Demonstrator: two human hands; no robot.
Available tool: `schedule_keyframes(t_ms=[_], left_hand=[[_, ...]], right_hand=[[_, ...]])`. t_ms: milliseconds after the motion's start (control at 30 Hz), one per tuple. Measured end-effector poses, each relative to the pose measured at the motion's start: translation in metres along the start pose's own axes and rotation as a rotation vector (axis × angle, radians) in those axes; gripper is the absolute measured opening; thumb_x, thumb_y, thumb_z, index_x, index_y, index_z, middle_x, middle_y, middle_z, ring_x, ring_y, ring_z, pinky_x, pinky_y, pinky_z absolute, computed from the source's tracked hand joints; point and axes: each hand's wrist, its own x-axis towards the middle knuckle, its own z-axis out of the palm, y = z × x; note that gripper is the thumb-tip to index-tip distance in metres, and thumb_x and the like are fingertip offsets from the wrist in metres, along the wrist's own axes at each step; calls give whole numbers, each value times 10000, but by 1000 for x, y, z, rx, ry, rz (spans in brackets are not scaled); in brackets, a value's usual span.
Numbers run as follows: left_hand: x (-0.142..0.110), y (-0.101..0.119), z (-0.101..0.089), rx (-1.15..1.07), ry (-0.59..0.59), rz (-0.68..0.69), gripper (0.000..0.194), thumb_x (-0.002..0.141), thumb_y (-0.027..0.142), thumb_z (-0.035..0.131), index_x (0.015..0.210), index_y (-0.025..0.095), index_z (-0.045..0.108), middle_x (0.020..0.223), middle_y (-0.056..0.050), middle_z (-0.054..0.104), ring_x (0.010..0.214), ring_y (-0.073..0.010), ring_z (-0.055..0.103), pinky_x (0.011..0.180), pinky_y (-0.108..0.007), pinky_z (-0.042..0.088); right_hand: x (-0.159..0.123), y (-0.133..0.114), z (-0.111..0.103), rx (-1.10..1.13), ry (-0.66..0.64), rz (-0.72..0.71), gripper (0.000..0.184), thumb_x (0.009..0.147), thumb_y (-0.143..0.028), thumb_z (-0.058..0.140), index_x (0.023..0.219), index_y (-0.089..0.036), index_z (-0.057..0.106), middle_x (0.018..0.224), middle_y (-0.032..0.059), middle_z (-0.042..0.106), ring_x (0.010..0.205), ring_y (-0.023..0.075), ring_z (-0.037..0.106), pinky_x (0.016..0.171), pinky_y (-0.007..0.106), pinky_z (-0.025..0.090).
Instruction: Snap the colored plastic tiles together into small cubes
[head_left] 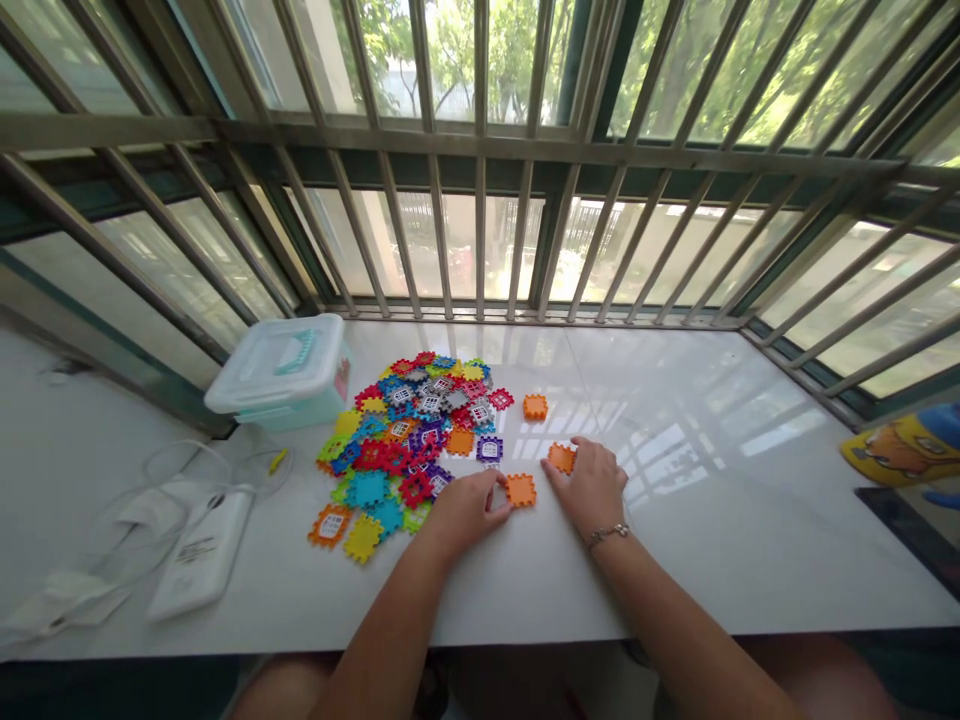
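Between the thumb and forefinger of my left hand [474, 508] is the left edge of a square orange building tile [520, 490] with notched edges. My right hand [592, 487], with a bracelet at its wrist, grips a second orange tile [560, 457] a little farther back and to the right. The two tiles are apart. Behind them, a third orange piece [535, 406] lies on the white tabletop. Left of my hands spreads a heap of notched tiles [390, 455] in many colours, some with window grids. A purple window tile [490, 449] sits at its right edge.
A pale green box with a clear lid [281, 365] stands at the back left. Nearer on the left lie a white power bank [202, 555] and tangled cables. A yellow and blue object [904, 445] and a dark flat device [911, 535] are at the right. Metal bars [480, 240] border the back.
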Motion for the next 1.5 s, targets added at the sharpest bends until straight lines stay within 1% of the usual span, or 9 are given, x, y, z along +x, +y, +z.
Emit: schedule_keyframes(t_ms=[167, 333, 433, 567, 633, 767, 967, 1100, 1500], left_hand=[[0, -1, 0, 2, 0, -4, 327, 936, 378, 755, 1228, 231, 753, 806, -6, 713, 735, -216, 654, 656, -308, 365], [1, 1, 0, 4, -7, -17, 323, 931, 390, 765, 1217, 241, 757, 805, -5, 718, 739, -215, 660, 652, -310, 365], [1, 2, 0, 7, 1, -17, 337, 936, 403, 764, 1233, 244, 759, 809, -8, 723, 737, -217, 660, 655, -314, 372], [1, 6, -2, 13, -11, -31, 339, 934, 393, 755, 1238, 244, 759, 837, -16, 741, 749, -215, 670, 663, -309, 378], [1, 7, -3, 11, -16, -43, 341, 931, 396, 757, 1236, 246, 762, 845, -17, 746, 749, -214, 672, 662, -307, 377], [2, 7, -4, 14, -16, -53, 357, 932, 410, 760, 1252, 250, 767, 860, -19, 748, 753, -220, 670, 661, -310, 377], [2, 5, -2, 14, -10, -44, 328, 940, 394, 762, 1237, 256, 766, 840, -12, 743, 749, -217, 672, 659, -309, 356], [2, 3, 1, 13, 7, -33, 348, 939, 405, 776, 1252, 252, 761, 817, -5, 738, 744, -220, 675, 656, -312, 352], [1, 3, 2, 8, 21, -38, 360, 945, 403, 785, 1280, 274, 769, 812, 11, 743, 745, -204, 683, 663, -298, 370]], right_hand=[[-1, 1, 1, 55, 27, -47, 459, 1006, -539, 624, 1345, -228, 608, 1227, 157, 724, 1168, 365, 639, 1062, 582, 472], [2, 5, 2, 107, 0, -39, 491, 986, -542, 653, 1350, -219, 587, 1219, 140, 721, 1171, 361, 654, 1097, 591, 486], [7, 7, 3, 236, 15, -51, 559, 987, -597, 664, 1371, -202, 571, 1228, 164, 700, 1132, 347, 673, 1051, 563, 543], [20, 2, 10, 418, 37, 7, 678, 974, -689, 668, 1416, -192, 539, 1257, 171, 679, 959, 284, 705, 877, 474, 620], [31, -3, 18, 447, 71, 25, 706, 959, -711, 681, 1420, -198, 533, 1253, 164, 678, 970, 284, 705, 877, 472, 622], [61, -11, 37, 405, 152, -18, 689, 966, -696, 673, 1416, -196, 523, 1222, 161, 677, 1139, 329, 662, 1060, 549, 560], [95, -21, 57, 333, 154, -97, 628, 987, -621, 653, 1405, -169, 530, 1234, 169, 677, 1171, 336, 625, 1108, 548, 508], [99, -23, 59, 301, 142, -168, 573, 990, -569, 664, 1383, -166, 552, 1240, 172, 682, 1181, 349, 612, 1117, 543, 496], [99, -20, 66, 293, 133, -166, 562, 985, -541, 663, 1382, -154, 574, 1249, 190, 695, 1163, 358, 618, 1078, 536, 511]])
